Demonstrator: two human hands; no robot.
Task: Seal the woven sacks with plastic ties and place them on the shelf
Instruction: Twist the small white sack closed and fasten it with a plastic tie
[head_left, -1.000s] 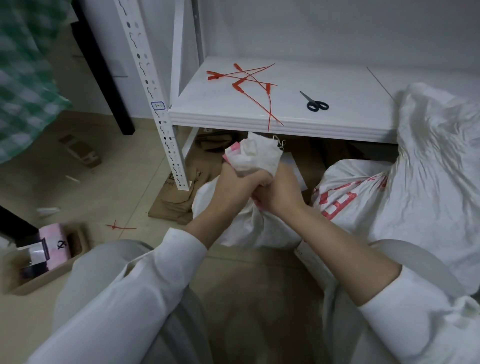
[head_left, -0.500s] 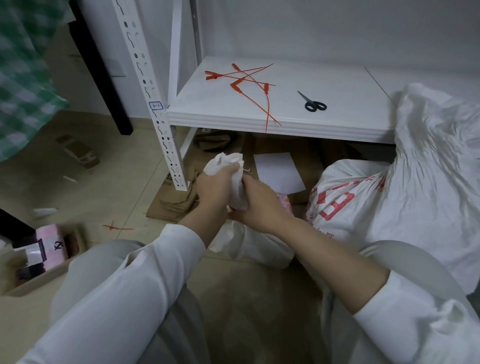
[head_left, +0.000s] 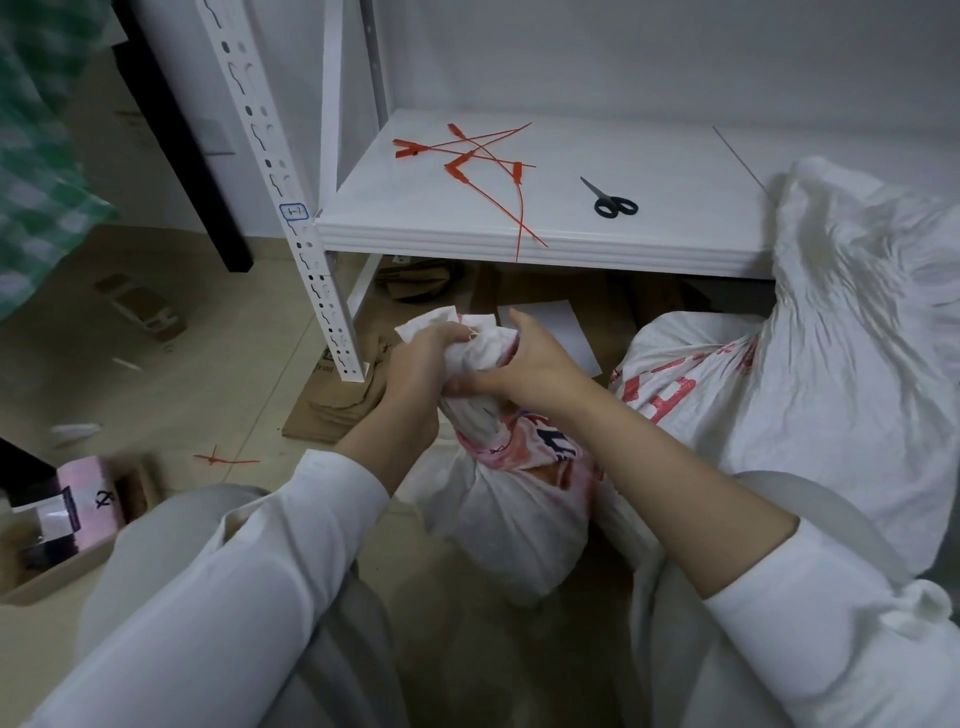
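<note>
Your L hand (head_left: 415, 364) and R hand (head_left: 537, 369) are both gripping the gathered neck of the woven sack (head_left: 509, 514). L fingers curl over the bunched mouth from the left, R fingers wrap round it from the right w/ thumb up, and the two hands touch just under the bunch. A frayed tuft of the mouth pokes out above your L fingers. The sack's body hangs straight below your fingers, btw your knees, white w/ pink and dark print just under the neck. Can't tell if its bottom rests on the floor.

The red plastic ties (head_left: 478, 156) lie crossed in a heap on the shelf (head_left: 675, 156), well beyond your fingertips, two tails hanging over the front edge. Scissors (head_left: 613, 201) lie on the same board, beyond and to the right of your R fingers, apart from the ties. Right of your R fingers, near your forearm, a second sack (head_left: 691, 374) w/ red print sits on the floor. A big crumpled white sack (head_left: 857, 322) leans over it and covers the shelf's right end. Just beyond your fingertips, under the shelf, a white paper sheet (head_left: 566, 327) lies on flattened cardboard (head_left: 332, 415). Left of your L fingers stands the shelf's slotted upright (head_left: 291, 208). Further left on the floor: one loose red tie (head_left: 223, 460), then an open box (head_left: 62, 569) w/ a pink pack (head_left: 88, 493) in it.
</note>
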